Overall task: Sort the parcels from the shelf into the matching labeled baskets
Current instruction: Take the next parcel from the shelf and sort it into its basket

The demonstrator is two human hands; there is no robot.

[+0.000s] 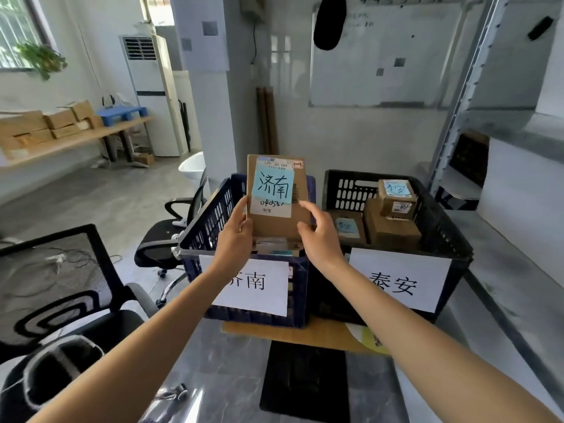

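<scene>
Parcel: a flat cardboard parcel (274, 225) is held upright over the blue basket (213, 215), at 12 o'clock from both hands.
Note: the blue note (273, 186) is seen to match the paper sign (256, 285) on this basket.
Left hand (235, 230): the lower left edge is gripped.
Right hand (320, 236): the lower right edge is pinched.
Handling: the parcel is judged light and stiff, with smooth sides that may slip.
Hold: the two side edges are best taken, low down.
Black basket (439, 233): it is placed at 3 o'clock from the blue one.
</scene>
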